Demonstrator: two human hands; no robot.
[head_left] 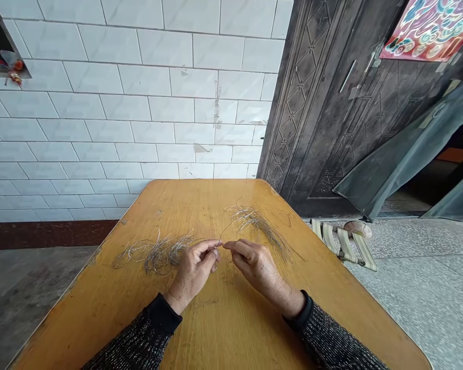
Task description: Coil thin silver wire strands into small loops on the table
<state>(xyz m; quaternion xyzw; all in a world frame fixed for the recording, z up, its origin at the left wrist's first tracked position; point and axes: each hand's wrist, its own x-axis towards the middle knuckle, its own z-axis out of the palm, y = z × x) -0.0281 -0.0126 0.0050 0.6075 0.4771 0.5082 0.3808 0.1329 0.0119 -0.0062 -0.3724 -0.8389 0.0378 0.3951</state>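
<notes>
Single head-worn cam, looking fwd & down from above near end of table [227, 334]. V. wide view: L sleeve [139, 339] & R sleeve [332, 334] come in at bottom edge, nearest the lens; L hand [195, 264] & R hand [256, 264] sit close, a bit below ctr. Table sides narrow w/ distance to far edge, approx. half-way up. Beyond, tiled wall [162, 85] fills upper L & ctr, facing cam approx. sq.-on. Dark door [327, 118] is upper R, seen at an angle; floor [420, 267] shows either side.
</notes>
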